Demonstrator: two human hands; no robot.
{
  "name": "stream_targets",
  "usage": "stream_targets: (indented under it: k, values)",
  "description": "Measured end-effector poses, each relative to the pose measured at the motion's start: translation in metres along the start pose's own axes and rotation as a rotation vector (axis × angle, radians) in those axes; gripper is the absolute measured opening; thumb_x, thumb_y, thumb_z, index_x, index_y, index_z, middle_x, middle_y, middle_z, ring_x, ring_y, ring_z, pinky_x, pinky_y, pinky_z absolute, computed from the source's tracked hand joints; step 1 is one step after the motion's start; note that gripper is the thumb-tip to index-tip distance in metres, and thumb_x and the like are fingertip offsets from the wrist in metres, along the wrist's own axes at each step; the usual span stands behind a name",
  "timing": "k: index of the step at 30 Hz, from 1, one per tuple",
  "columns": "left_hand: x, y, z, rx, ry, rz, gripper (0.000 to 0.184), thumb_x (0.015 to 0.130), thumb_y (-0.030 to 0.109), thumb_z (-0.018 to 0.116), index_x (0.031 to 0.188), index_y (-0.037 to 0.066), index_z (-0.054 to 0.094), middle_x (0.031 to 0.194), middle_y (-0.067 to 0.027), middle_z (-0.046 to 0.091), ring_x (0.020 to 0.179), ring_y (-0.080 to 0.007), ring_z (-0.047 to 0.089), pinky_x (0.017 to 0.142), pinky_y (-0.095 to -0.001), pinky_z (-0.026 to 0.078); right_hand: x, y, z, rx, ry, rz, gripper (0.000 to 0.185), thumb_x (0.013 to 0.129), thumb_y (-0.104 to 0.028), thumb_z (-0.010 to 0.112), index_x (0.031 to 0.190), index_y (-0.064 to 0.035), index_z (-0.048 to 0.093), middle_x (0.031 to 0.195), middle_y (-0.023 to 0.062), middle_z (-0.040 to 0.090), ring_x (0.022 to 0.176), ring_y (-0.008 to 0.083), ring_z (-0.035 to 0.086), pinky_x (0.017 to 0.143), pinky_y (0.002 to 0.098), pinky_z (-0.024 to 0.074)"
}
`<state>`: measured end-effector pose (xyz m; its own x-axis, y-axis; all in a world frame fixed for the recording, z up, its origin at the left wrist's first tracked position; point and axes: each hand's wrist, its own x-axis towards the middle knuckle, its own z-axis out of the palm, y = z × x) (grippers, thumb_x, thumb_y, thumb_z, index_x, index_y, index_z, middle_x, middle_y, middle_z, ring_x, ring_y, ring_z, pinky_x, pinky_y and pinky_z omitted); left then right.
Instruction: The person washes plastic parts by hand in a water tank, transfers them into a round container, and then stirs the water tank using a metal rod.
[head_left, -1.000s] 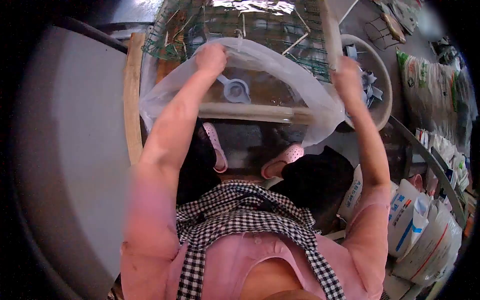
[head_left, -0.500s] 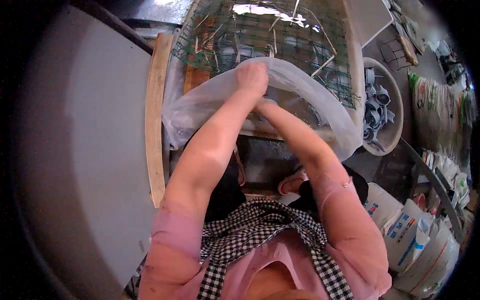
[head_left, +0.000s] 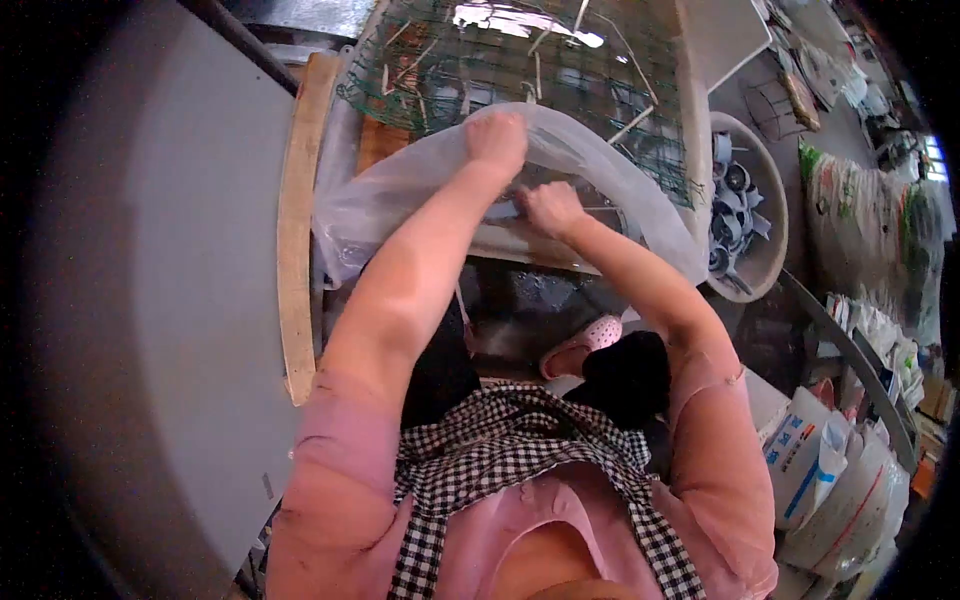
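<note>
A clear plastic bag or sheet (head_left: pixel 640 185) arches over the near edge of a water-filled tub. My left hand (head_left: pixel 496 138) is closed on its upper edge. Just below and to the right, my right hand (head_left: pixel 552 208) is closed over the water; a thin pale bar beside it may be part of a grey piece, but what the fingers hold is unclear. Green netting (head_left: pixel 560 70) with pale strips lies across the tub beyond both hands.
A round tub (head_left: pixel 778 240) of grey plastic parts (head_left: pixel 735 200) stands to the right. A wooden plank (head_left: pixel 297 230) runs along a grey panel (head_left: pixel 180 300) at the left. White printed sacks (head_left: pixel 800 450) lie at the lower right.
My right hand has come from the tub's right side to the middle, near my left hand. The grey ring-shaped piece seen on the water earlier is now mostly hidden. The view has shifted.
</note>
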<state>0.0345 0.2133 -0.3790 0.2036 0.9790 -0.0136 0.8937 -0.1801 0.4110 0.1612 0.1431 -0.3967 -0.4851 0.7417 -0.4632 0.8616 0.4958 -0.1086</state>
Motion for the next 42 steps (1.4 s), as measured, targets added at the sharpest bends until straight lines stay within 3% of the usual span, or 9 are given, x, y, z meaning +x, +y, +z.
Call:
stream_targets:
  k: [2,6,26,28,35,38,40,42]
  values:
    - [-0.002,0.002,-0.003,0.016,0.031,0.002,0.017,0.073,0.023,0.06,0.081,0.009,0.065,0.082,-0.0153,0.063,0.081,-0.0338,0.06,0.071,-0.0444,0.046,-0.01,0.024,0.012,0.06,0.272,0.021,0.022,0.072,-0.024,0.056,0.085,-0.0055,0.054,0.068,0.0168,0.061,0.066,0.0346,0.06,0.059,0.0453,0.0476]
    - [-0.001,0.001,-0.002,0.032,0.031,-0.031,0.019,0.072,0.025,0.063,0.083,0.01,0.065,0.082,-0.0142,0.063,0.081,-0.033,0.06,0.071,-0.0439,0.046,-0.037,0.048,0.003,0.103,0.413,0.049,0.015,0.072,-0.017,0.054,0.084,-0.007,0.052,0.068,0.0153,0.061,0.065,0.0345,0.06,0.057,0.0467,0.0466]
    - [0.004,-0.002,-0.005,0.183,-0.019,0.001,0.023,0.072,0.03,0.066,0.087,0.012,0.067,0.083,-0.014,0.064,0.08,-0.0305,0.061,0.07,-0.0414,0.048,-0.079,0.073,-0.006,0.41,0.749,0.049,0.029,0.07,-0.014,0.063,0.093,-0.0061,0.048,0.069,0.0184,0.057,0.069,0.0394,0.056,0.06,0.047,0.0442]
    - [0.003,-0.001,-0.007,0.145,-0.015,-0.022,0.024,0.071,0.03,0.067,0.087,0.012,0.067,0.082,-0.0138,0.064,0.079,-0.0307,0.061,0.07,-0.0414,0.048,-0.082,0.073,-0.01,0.383,0.664,0.043,0.031,0.069,-0.011,0.063,0.095,-0.007,0.046,0.077,0.0172,0.058,0.071,0.0378,0.057,0.061,0.0459,0.0447]
    - [0.001,-0.001,-0.008,0.154,-0.018,-0.007,0.024,0.072,0.029,0.067,0.087,0.011,0.067,0.083,-0.014,0.064,0.08,-0.0317,0.061,0.07,-0.0415,0.047,-0.083,0.051,-0.023,0.276,0.749,0.044,0.034,0.07,-0.01,0.061,0.1,-0.0097,0.044,0.1,0.014,0.056,0.08,0.033,0.058,0.064,0.0427,0.046]
    - [0.001,-0.002,-0.008,0.142,0.009,0.012,0.024,0.072,0.029,0.067,0.086,0.01,0.067,0.083,-0.0143,0.064,0.081,-0.0318,0.061,0.07,-0.0416,0.047,-0.08,0.048,-0.025,0.36,0.791,-0.046,0.027,0.076,-0.02,0.06,0.095,-0.0089,0.046,0.092,0.0138,0.059,0.075,0.034,0.058,0.061,0.042,0.0465]
    - [0.0,0.003,-0.013,0.155,-0.067,-0.03,0.023,0.072,0.029,0.066,0.085,0.01,0.067,0.084,-0.0145,0.064,0.082,-0.0318,0.06,0.07,-0.042,0.047,-0.085,0.043,-0.036,0.255,0.709,0.021,0.031,0.08,-0.035,0.058,0.089,-0.0072,0.048,0.08,0.0158,0.06,0.068,0.0352,0.058,0.056,0.0423,0.0461]
    - [-0.001,0.003,-0.013,0.154,-0.054,-0.03,0.023,0.072,0.029,0.066,0.085,0.01,0.067,0.084,-0.0146,0.064,0.082,-0.0317,0.06,0.07,-0.0422,0.047,-0.078,0.049,-0.029,0.266,0.765,0.075,0.037,0.08,-0.041,0.056,0.086,-0.006,0.047,0.072,0.0168,0.059,0.064,0.0359,0.057,0.053,0.0429,0.0454]
